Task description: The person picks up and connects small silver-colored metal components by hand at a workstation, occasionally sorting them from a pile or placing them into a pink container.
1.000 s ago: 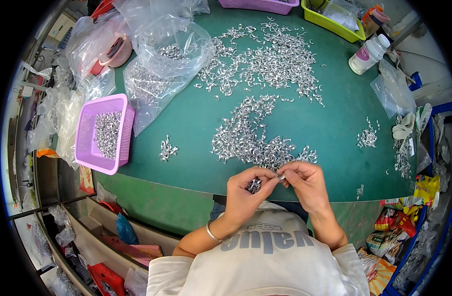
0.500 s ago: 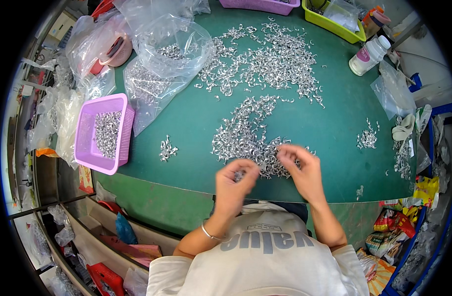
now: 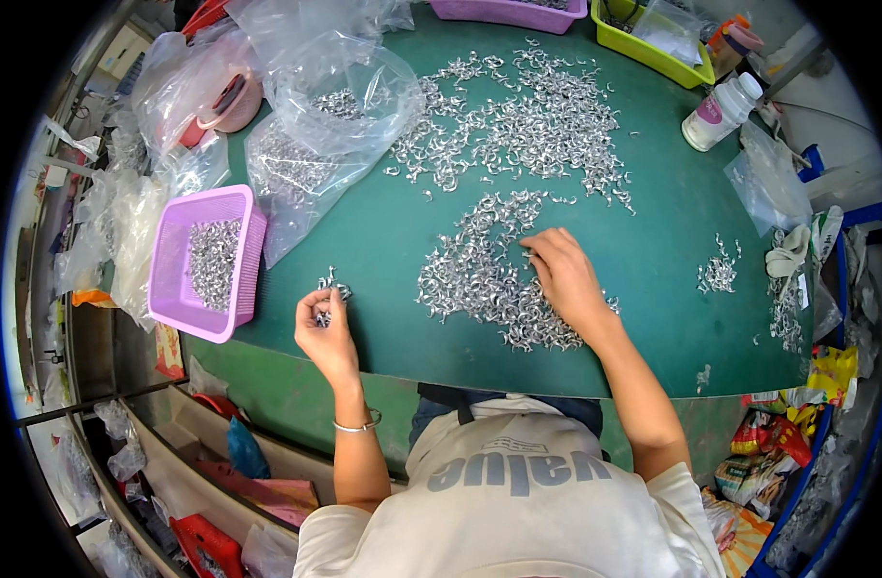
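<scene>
My left hand [image 3: 327, 337] is at the small pile of curved silver metal pieces [image 3: 341, 287] on the left of the green table. Its fingers are curled, and a few of the same silver metal pieces [image 3: 322, 317] show inside them. My right hand [image 3: 568, 281] reaches over the main heap of metal pieces [image 3: 479, 279] in front of me. Its fingers are bent together, with their tips at the heap's right edge; what they pinch, if anything, is hidden.
A purple basket [image 3: 251, 275] with metal pieces stands at the left, beside a clear plastic bag [image 3: 301, 207] of more pieces. Another spread of pieces [image 3: 547, 116] lies farther back. A white bottle [image 3: 722, 111], a yellow-green tray [image 3: 653, 58] and a small pile [image 3: 718, 272] are at right.
My left hand has moved left from the main heap to the small pile, keeping metal pieces in it. My right hand has moved up and slightly left along the heap.
</scene>
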The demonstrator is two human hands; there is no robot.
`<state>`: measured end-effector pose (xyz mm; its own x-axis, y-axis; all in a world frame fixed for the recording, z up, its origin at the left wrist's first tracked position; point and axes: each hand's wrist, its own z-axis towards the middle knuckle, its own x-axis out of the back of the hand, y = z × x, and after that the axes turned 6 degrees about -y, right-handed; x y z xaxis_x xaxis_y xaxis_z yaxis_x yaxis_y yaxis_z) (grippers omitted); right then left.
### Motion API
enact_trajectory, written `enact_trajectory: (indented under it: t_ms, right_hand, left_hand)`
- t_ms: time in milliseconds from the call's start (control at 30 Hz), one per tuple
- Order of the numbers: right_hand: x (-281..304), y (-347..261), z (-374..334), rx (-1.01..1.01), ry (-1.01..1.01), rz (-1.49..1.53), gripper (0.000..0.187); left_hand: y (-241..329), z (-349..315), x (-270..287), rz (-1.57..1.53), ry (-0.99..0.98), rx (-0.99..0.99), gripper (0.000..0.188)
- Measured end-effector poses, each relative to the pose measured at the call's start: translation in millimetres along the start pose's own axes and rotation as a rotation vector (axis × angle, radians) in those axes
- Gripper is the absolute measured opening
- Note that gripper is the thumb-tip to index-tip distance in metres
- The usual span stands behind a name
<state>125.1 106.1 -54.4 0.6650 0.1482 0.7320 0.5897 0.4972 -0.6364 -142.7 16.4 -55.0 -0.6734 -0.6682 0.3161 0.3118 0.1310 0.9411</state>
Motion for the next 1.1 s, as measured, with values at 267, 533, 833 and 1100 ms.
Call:
enact_trajectory:
  t_ms: [267,533,833,1100]
  right_hand:
    - [13.1,-23.0,-17.6,-0.342,0.026,0.419,0.014]
    - [25.6,-26.1,-34.7,-0.129,0.131,0.161,0.012]
    - [30.9,-59.2,-65.0,-0.510,0.049,1.332,0.016]
    - [33.8,-69.3,-72.4,-0.507,0.112,1.476,0.015]
  left_hand:
    - [46.1,-50.6,-46.5,-0.274,-0.460,0.054,0.007]
    - [66.0,-79.3,-65.4,-0.366,-0.715,0.117,0.007]
    - [85.7,-93.5,-66.5,-0.418,-0.803,0.075,0.016]
    - [99.5,-96.0,-62.1,-0.422,-0.819,0.034,0.014]
